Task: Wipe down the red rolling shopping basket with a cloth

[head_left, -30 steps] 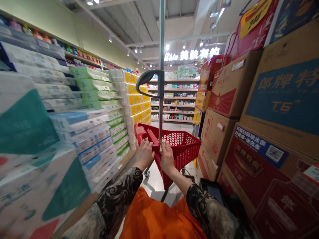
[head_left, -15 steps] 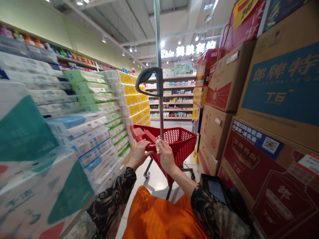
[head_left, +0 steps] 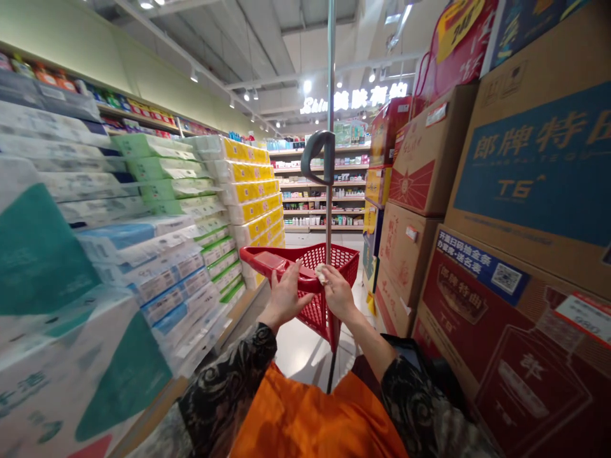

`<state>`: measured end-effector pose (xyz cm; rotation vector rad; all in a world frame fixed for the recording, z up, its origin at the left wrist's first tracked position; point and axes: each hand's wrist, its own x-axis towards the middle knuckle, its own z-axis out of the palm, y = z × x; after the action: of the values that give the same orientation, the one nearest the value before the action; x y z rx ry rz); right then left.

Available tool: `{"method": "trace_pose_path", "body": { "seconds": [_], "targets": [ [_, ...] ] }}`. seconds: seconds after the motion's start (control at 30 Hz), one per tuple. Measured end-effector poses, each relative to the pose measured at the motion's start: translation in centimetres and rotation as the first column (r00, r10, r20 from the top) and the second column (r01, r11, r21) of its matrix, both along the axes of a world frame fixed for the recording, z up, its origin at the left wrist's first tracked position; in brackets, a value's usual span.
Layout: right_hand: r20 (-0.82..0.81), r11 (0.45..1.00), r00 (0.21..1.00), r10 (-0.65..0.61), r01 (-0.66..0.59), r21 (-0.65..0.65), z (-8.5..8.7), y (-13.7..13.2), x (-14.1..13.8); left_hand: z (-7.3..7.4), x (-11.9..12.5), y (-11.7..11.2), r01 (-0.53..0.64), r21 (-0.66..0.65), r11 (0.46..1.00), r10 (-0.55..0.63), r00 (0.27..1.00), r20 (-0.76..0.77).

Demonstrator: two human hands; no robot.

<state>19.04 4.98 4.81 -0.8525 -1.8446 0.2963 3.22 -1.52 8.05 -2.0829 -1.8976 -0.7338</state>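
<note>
Red plastic shopping basket [head_left: 319,316] sits straight ahead of us, with a thin metal pole [head_left: 330,83] rising beside its far edge and a grey grip [head_left: 317,152] fixed to the pole. We record the hands as apart, with a narrow gap between them. The left hand [head_left: 286,298] lies over the basket's flat red handle [head_left: 272,264], fingers across it; we cannot tell whether it is clamped or only resting. The right hand [head_left: 340,294] pinches a small white tissue [head_left: 321,273] at the end of the red handle, close beside the pole. We judge the tissue very light, soft and easily torn, best taken by its bunched middle between thumb and finger. The basket we judge light and stiff, its smooth handle the natural hold. Dark patterned sleeves [head_left: 229,375] and an orange garment [head_left: 310,413] fill the near view. Stacked toilet paper packs [head_left: 157,184] line the left, brown cardboard cartons [head_left: 525,178] line the right, and stocked shelves [head_left: 324,191] stand at the far end of the aisle.
</note>
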Motion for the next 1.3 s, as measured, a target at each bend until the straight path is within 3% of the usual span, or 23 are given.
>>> {"method": "trace_pose_path", "body": {
  "seconds": [0.17,0.37,0.57,0.83,1.03,1.3],
  "targets": [
    [0.051,0.998,0.997,-0.055,0.055,-0.006,1.4,-1.9,-0.2,0.4,-3.4,1.2,-0.155,-0.137,0.978,0.140,0.984,-0.111],
    [0.254,0.978,0.948,-0.192,0.165,0.126,1.6,-4.6,-1.2,-0.5,-1.3,1.0,-0.224,-0.020,0.974,0.219,0.963,-0.156],
    [0.207,0.948,0.925,-0.317,0.301,0.106,1.4,-3.6,1.1,-0.8,-1.4,0.2,-0.235,-0.032,0.972,0.226,0.958,-0.176],
    [0.275,0.983,0.945,-0.175,0.149,0.110,1.8,-3.9,-2.4,-1.1,-0.1,-0.2,-0.158,-0.005,0.987,0.153,0.967,-0.206],
    [0.261,0.904,0.875,-0.409,0.427,-0.014,2.7,-2.5,0.7,-1.6,-1.0,0.6,-0.180,0.002,0.984,0.178,0.972,-0.154],
    [0.363,0.959,0.888,-0.280,0.246,0.137,2.1,-3.2,-3.2,-1.3,0.5,0.9,-0.131,-0.005,0.991,0.129,0.980,-0.150]
  ]
}}
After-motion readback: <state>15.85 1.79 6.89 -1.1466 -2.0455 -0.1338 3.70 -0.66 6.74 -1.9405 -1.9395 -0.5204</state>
